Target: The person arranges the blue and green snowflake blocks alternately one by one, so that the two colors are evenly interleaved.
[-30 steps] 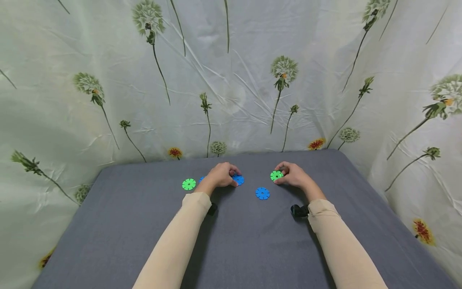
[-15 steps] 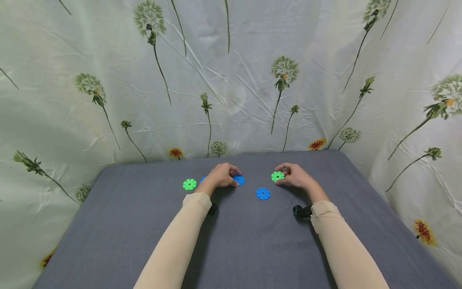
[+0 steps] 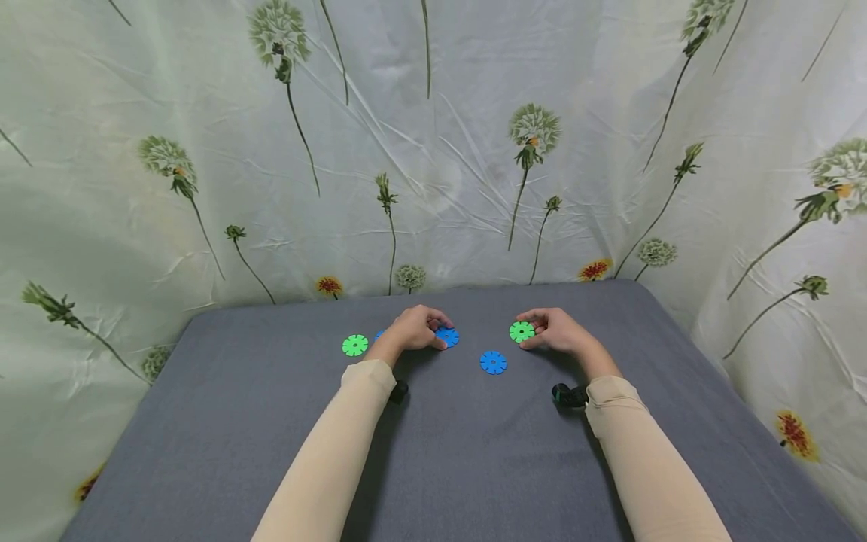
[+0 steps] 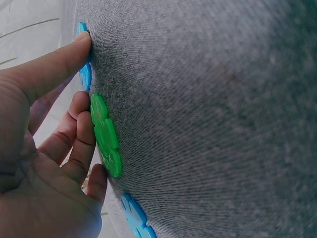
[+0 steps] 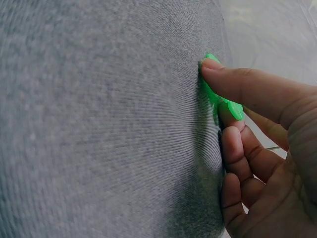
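Observation:
Notched flat discs in blue and green lie in a loose row on the grey cloth. My left hand (image 3: pixel 412 329) holds a blue disc (image 3: pixel 448 336) at its edge, thumb on the near side, the disc flat on the cloth. Beneath that hand's curled fingers the left wrist view shows a green disc (image 4: pixel 106 136), hidden from the head view, and another blue disc (image 4: pixel 135 216). My right hand (image 3: pixel 557 333) pinches a green disc (image 3: pixel 521 332) between thumb and fingers; in the right wrist view this green disc (image 5: pixel 232 109) looks tilted, close to the cloth.
A loose blue disc (image 3: pixel 493 363) lies between the hands, nearer the body. Left of the left hand is a green disc (image 3: pixel 355 345). The grey cloth (image 3: pixel 474 467) covers the table up to a flower-printed curtain (image 3: pixel 460 188) behind and at the sides.
My right hand has shifted slightly to the right with the green disc in its fingers. The left hand and the other discs stay where they were.

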### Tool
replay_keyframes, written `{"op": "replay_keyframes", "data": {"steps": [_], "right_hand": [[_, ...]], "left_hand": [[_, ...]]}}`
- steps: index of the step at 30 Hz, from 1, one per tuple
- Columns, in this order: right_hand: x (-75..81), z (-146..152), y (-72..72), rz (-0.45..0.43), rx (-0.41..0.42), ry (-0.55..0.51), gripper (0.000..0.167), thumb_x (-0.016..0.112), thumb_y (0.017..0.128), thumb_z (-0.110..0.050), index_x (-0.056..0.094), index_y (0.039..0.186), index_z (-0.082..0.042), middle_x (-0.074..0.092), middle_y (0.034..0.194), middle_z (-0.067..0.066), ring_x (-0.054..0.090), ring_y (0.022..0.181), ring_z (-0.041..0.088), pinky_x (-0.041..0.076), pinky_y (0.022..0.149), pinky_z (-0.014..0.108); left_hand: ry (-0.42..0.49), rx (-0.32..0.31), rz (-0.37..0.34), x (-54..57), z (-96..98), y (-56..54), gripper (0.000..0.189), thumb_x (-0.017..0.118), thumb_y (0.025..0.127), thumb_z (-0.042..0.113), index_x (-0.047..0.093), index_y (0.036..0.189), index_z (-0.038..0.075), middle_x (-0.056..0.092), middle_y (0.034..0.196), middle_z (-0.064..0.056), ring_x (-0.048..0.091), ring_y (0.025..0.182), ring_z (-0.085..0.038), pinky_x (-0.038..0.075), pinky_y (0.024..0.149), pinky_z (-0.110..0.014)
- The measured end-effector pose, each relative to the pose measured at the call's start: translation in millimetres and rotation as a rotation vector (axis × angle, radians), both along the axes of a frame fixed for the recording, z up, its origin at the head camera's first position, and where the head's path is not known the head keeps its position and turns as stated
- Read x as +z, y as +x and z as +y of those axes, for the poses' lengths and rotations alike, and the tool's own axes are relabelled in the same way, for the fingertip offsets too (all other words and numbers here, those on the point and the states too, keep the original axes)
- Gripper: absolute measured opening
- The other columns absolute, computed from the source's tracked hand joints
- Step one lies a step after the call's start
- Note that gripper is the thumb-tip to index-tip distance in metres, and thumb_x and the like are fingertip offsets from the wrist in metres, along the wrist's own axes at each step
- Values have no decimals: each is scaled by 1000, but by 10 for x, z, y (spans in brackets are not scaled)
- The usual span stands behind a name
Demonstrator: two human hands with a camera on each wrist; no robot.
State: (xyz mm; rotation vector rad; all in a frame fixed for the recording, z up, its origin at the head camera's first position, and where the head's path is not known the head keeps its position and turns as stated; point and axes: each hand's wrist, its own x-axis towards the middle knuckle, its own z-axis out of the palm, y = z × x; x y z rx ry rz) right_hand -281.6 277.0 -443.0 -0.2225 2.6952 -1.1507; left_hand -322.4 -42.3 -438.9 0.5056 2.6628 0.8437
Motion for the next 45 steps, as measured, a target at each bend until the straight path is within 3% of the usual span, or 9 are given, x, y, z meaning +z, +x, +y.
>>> {"op": "replay_keyframes", "data": {"steps": [13, 19, 25, 30, 39, 45], "right_hand": [[-14, -39, -28, 69, -50, 92, 51, 89, 90, -21, 73, 134, 0, 71, 110, 14, 61, 96, 23, 48, 79, 31], [0, -80, -40, 145, -40, 143, 48, 89, 88, -24, 76, 126, 3, 73, 102, 13, 60, 87, 20, 48, 75, 30], [29, -142, -63, 183, -43, 135, 49, 89, 87, -27, 76, 125, 2, 74, 101, 13, 63, 87, 20, 50, 75, 30], [25, -236, -87, 180, -13, 88, 51, 89, 89, -27, 75, 130, 0, 75, 105, 14, 64, 90, 20, 52, 78, 31], [-2, -531, -146, 156, 93, 77, 48, 87, 92, -26, 75, 133, -4, 72, 115, 14, 65, 97, 23, 54, 87, 39], [-21, -698, -198, 122, 140, 109, 46, 87, 93, -26, 75, 133, -5, 72, 118, 14, 66, 103, 26, 56, 91, 43]], "left_hand": [[23, 7, -14, 2, -11, -11, 33, 87, 92, 22, 81, 125, 27, 72, 123, -6, 62, 117, -26, 45, 112, -53], [28, 6, -15, 15, -23, -6, 34, 86, 93, 21, 80, 126, 26, 71, 127, -7, 63, 120, -27, 48, 113, -51], [31, 5, -11, 28, -20, -7, 34, 86, 94, 21, 80, 127, 26, 72, 131, -8, 64, 124, -27, 49, 114, -50], [21, -1, -9, 15, -3, -14, 35, 86, 94, 22, 80, 128, 26, 72, 129, -7, 63, 121, -26, 48, 112, -50], [18, 5, -15, 2, -9, -6, 34, 86, 93, 21, 80, 126, 26, 68, 109, -3, 56, 102, -21, 42, 93, -40], [13, 15, -19, -3, -8, 6, 34, 86, 94, 21, 80, 127, 26, 70, 115, -4, 58, 105, -22, 47, 98, -42]]}}
